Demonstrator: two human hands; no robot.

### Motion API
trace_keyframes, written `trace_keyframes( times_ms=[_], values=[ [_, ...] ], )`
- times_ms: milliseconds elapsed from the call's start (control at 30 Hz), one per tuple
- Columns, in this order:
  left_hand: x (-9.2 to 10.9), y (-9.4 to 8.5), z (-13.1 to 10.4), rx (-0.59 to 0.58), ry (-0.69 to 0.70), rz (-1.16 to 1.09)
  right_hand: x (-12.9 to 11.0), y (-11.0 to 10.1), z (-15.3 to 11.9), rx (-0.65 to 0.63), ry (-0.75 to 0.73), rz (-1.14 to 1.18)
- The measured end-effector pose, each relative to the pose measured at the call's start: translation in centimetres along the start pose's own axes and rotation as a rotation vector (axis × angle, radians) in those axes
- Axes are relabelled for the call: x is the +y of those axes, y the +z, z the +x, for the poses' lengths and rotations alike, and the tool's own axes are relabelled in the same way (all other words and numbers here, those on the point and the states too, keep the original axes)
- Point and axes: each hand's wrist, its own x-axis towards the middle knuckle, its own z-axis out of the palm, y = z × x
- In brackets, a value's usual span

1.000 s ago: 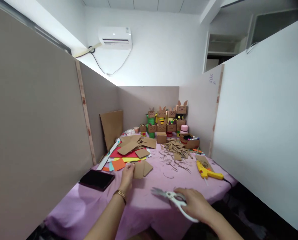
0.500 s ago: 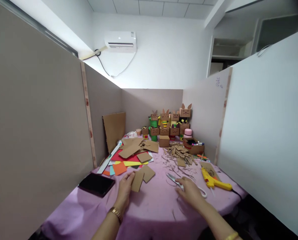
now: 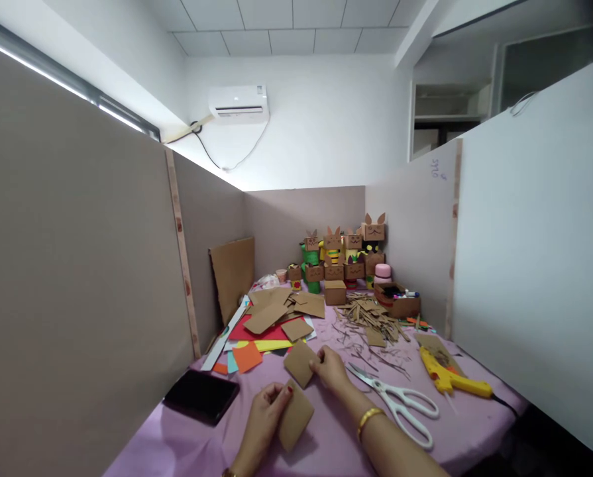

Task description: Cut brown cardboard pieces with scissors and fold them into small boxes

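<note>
Pinched in my left hand (image 3: 271, 407) is a small brown cardboard piece (image 3: 296, 419), tilted above the purple cloth. My right hand (image 3: 332, 370) has its thumb and fingers closed on the right edge of a second cardboard square (image 3: 300, 363), just beyond the first. White-handled scissors (image 3: 398, 401) lie on the cloth to the right of my right forearm, blades pointing away to the left. A pile of thin cardboard strips (image 3: 370, 315) spreads beyond my right hand.
A black tablet-like device (image 3: 201, 396) lies at left, a yellow glue gun (image 3: 452, 381) at right. Cardboard sheets (image 3: 269, 317) and an orange paper (image 3: 247, 358) lie ahead. Behind stand cardboard animal figures (image 3: 333, 240) and a box with markers (image 3: 399, 305). Partition walls (image 3: 301, 205) enclose the table.
My right hand has let go of the scissors, leaving them on the cloth, and moved left to grip the second cardboard square. My left hand has brought its piece nearer. The view has tilted up.
</note>
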Motion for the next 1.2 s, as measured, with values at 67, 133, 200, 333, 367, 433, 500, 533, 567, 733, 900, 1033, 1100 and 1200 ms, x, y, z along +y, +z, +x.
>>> trace_keyframes(
  times_ms=[67, 133, 200, 333, 367, 433, 500, 533, 567, 733, 900, 1033, 1100, 1200],
  values=[
    [0.6, -0.2, -0.4, -0.015, 0.049, 0.064, 0.5, -1.1, -0.8, -0.035, -0.082, 0.070],
    [1.4, -0.1, -0.9, -0.012, 0.117, 0.136, 1.0, -2.7, -2.2, -0.071, -0.193, 0.121],
    [2.1, 0.5, -1.4, -0.012, 0.195, 0.198, 1.3, -4.2, -3.9, -0.102, -0.299, 0.163],
    [2.7, 2.8, -2.0, -0.098, 0.270, 0.257, 1.5, -4.9, -7.3, -0.151, -0.381, 0.279],
    [2.6, 3.3, -2.1, -0.117, 0.277, 0.262, 1.6, -4.6, -7.9, -0.136, -0.375, 0.315],
    [2.4, 4.0, -2.3, -0.131, 0.291, 0.265, 1.9, -3.8, -9.0, -0.082, -0.342, 0.389],
    [2.0, 4.4, -2.4, -0.113, 0.301, 0.260, 2.3, -2.9, -9.8, -0.055, -0.316, 0.457],
    [1.8, 4.4, -2.5, -0.096, 0.303, 0.254, 2.5, -2.5, -10.0, -0.053, -0.312, 0.485],
    [1.6, 4.4, -2.6, -0.075, 0.303, 0.243, 2.6, -2.2, -10.2, -0.054, -0.309, 0.509],
    [0.3, 4.4, -3.4, 0.035, 0.222, 0.173, 3.0, -1.9, -10.3, -0.055, -0.311, 0.564],
    [-0.2, 4.4, -3.7, -0.039, 0.168, 0.089, 3.5, -1.9, -10.4, -0.043, -0.305, 0.481],
    [0.1, 4.2, -3.3, -0.005, 0.143, 0.031, 4.2, -2.2, -10.1, 0.021, -0.280, 0.348],
    [0.2, 4.1, -3.2, 0.026, 0.122, 0.004, 4.4, -2.8, -9.6, 0.064, -0.267, 0.262],
    [0.3, 3.9, -3.3, 0.048, 0.102, -0.025, 4.2, -4.2, -9.1, 0.118, -0.248, 0.115]
  ],
)
